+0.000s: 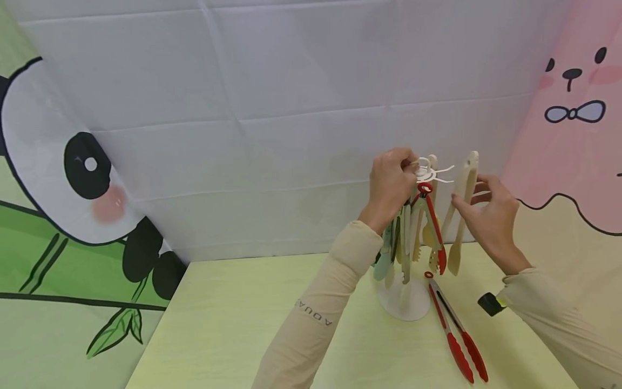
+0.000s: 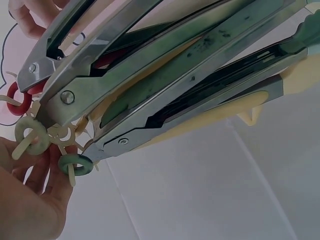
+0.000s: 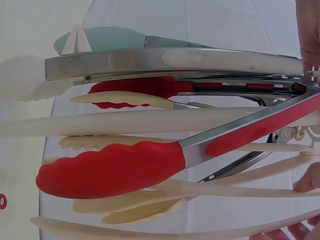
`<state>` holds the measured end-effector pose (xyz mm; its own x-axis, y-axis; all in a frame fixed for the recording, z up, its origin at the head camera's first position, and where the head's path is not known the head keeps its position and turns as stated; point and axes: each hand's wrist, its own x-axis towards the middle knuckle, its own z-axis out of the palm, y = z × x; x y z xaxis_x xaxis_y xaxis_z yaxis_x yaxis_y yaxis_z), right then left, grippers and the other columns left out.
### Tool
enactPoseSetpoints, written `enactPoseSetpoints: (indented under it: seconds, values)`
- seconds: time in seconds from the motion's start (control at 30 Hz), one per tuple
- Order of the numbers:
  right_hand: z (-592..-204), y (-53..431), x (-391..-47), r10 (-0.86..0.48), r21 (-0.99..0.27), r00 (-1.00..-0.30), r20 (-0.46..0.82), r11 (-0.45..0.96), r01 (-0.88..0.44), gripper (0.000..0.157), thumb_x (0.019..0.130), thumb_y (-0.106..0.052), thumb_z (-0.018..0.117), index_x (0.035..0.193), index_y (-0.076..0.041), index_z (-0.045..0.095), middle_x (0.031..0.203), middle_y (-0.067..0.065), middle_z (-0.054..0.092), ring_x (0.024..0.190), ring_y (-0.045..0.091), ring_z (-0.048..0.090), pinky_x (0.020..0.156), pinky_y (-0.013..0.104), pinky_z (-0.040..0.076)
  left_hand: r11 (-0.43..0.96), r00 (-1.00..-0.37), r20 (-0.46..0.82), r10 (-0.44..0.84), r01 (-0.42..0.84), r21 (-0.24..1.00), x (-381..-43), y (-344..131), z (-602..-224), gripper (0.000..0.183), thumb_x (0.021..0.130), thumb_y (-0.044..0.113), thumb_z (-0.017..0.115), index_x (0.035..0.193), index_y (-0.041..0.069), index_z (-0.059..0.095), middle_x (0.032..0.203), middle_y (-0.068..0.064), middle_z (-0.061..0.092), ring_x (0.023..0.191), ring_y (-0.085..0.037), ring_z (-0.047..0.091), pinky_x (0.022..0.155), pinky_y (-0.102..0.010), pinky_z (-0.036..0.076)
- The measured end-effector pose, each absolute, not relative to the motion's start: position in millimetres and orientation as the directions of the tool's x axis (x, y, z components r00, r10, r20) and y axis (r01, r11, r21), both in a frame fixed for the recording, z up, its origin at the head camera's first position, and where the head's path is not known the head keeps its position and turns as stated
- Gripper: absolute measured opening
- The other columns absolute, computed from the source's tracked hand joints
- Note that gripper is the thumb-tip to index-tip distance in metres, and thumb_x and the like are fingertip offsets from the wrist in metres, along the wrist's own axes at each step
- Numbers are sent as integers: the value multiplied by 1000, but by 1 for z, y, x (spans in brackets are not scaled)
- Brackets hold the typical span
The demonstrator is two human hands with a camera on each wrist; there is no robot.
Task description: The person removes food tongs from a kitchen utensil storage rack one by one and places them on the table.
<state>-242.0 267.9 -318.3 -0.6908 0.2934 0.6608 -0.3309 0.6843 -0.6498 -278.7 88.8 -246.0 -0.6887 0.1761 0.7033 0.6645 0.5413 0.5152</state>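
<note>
My left hand (image 1: 393, 178) pinches the top of a white utensil stand (image 1: 404, 302) by its hooked crown. Several tongs hang from the hooks by their end rings, among them red-tipped tongs (image 1: 441, 254) and green-tipped tongs (image 1: 383, 265). To the right of the crown, my right hand (image 1: 493, 216) holds cream-coloured tongs (image 1: 470, 181), joined end up and tips down. In the right wrist view their two arms (image 3: 165, 234) stand apart, thumb on one and fingers along the other. The left wrist view has the left hand (image 2: 40, 195) close beside a pale green ring (image 2: 31, 136).
A second pair of red-tipped tongs (image 1: 457, 329) lies spread on the pale yellow table (image 1: 243, 324), in front of the stand's round base. A small black block (image 1: 491, 304) shows beside the right sleeve. Behind the table hangs a white cloth (image 1: 291, 162).
</note>
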Motion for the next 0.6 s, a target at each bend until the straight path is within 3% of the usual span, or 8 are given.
enactPoseSetpoints:
  seconds: [0.3, 0.6]
  values:
    - [-318, 271, -244, 299, -642, -665, 684, 680, -355, 41, 79, -12, 73, 114, 3, 58, 96, 20, 63, 69, -5, 49, 58, 2, 36, 538, -683, 708, 182, 671, 509, -280, 88, -246, 14, 82, -3, 64, 78, 8, 71, 75, 0, 65, 63, -6, 52, 58, -14, 38]
    - [-320, 272, -246, 339, -651, -635, 694, 673, -352, 42, 80, -12, 72, 116, 4, 57, 101, 18, 61, 73, -4, 48, 59, 2, 35, 518, -676, 713, 185, 683, 514, -279, 87, -245, 15, 80, -6, 64, 77, 7, 70, 73, 0, 64, 61, -7, 50, 57, -13, 37]
